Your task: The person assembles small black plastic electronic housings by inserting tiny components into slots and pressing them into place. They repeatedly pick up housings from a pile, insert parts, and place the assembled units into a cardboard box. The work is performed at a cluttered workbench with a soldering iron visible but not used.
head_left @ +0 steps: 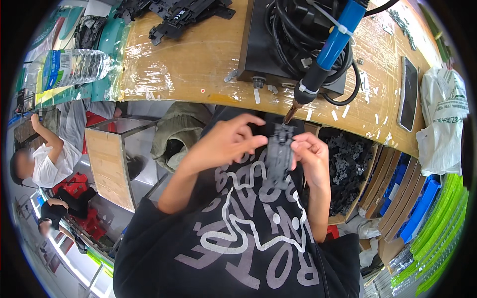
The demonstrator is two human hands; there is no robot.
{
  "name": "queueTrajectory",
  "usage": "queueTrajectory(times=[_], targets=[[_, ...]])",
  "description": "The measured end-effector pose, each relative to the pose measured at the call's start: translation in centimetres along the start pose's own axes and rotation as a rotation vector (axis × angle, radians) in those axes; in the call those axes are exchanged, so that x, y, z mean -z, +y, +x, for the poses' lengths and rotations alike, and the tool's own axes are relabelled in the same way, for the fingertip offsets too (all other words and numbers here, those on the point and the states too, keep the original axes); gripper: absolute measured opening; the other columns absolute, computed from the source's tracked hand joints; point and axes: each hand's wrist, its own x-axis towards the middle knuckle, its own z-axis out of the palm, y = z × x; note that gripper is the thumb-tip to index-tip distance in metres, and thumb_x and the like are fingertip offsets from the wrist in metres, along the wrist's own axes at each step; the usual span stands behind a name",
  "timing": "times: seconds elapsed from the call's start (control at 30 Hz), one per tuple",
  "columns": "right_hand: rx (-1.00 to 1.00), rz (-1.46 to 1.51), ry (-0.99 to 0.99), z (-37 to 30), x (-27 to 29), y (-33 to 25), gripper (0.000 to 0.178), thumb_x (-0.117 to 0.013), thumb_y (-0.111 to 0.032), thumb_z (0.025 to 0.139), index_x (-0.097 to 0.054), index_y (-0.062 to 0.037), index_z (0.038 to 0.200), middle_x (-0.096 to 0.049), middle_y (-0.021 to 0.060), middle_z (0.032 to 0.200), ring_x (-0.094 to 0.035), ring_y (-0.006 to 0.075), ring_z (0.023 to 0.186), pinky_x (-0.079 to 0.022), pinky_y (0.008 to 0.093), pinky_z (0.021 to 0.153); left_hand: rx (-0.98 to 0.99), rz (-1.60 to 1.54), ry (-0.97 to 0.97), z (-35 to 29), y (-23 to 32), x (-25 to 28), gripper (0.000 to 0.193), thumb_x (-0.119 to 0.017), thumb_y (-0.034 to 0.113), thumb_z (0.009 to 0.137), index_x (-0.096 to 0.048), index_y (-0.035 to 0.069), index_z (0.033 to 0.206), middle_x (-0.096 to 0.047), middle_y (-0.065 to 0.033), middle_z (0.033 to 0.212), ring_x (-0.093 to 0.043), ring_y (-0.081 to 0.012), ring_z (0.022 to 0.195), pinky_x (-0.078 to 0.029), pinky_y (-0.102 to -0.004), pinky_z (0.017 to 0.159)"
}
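Near the iron (334, 48), your right hand (312, 151) pinches the black part (279, 155), your left hand (229, 140) spread beside it, and a careless shift could scorch it against the tip (291, 112), if that is hot.

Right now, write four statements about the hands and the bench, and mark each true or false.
1. The right hand holds a dark plastic part. True.
2. The blue-handled tool points away from that part. False: the blue-handled tool points toward it.
3. Dark pieces are heaped to the right of the right hand. True.
4. The white bag sits left of the tool. False: the white bag is to its right.
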Motion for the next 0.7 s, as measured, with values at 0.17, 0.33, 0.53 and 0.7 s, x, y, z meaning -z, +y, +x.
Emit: queueTrajectory(times=[0.17,0.33,0.53,0.7], targets=[[0.232,0.132,0.724,2.3,13.8,7.5,0.015,-0.05,-0.004,0.078,-0.054,0.0041,0.09,-0.053,0.0079,0.069,-0.051,0.0124,0.051,-0.049,0.0238,0.051,-0.105,0.05,0.21,-3.8,4.5,4.9,0.017,-0.059,0.012,0.076,-0.054,0.003,0.089,-0.054,-0.0002,0.062,-0.048,-0.0022,0.051,-0.033,-0.015,0.039],[0.448,0.287,1.606,-1.9,30.1,16.6,0.025,-0.053,-0.011,0.078,-0.046,0.0014,0.099,-0.056,0.016,0.083,-0.058,0.0244,0.061,-0.052,0.0304,0.046,-0.641,0.338,0.841,-1.8,6.8,8.2,0.018,-0.061,0.011,0.074,-0.055,0.004,0.09,-0.053,0.0024,0.065,-0.043,0.0001,0.054,-0.033,-0.0147,0.047],[0.311,0.414,1.801,-4.6,33.2,14.3,0.039,-0.055,-0.009,0.077,-0.039,-0.0034,0.111,-0.052,0.0147,0.095,-0.055,0.0268,0.073,-0.048,0.0358,0.057,-0.719,1.058,1.196,2.3,8.9,11.0,0.035,-0.065,0.024,0.07,-0.055,0.005,0.097,-0.053,-0.0052,0.087,-0.046,-0.0173,0.076,-0.037,-0.0263,0.069],[0.999,0.016,1.59,-3.2,22.6,-0.1,0.032,-0.055,-0.013,0.08,-0.042,0.0008,0.105,-0.051,0.0122,0.093,-0.053,0.0187,0.075,-0.046,0.0286,0.066,-0.641,1.106,1.091,4.4,8.9,12.0,0.041,-0.065,0.025,0.07,-0.052,0.005,0.103,-0.054,-0.0092,0.088,-0.048,-0.0216,0.081,-0.038,-0.0304,0.072]])
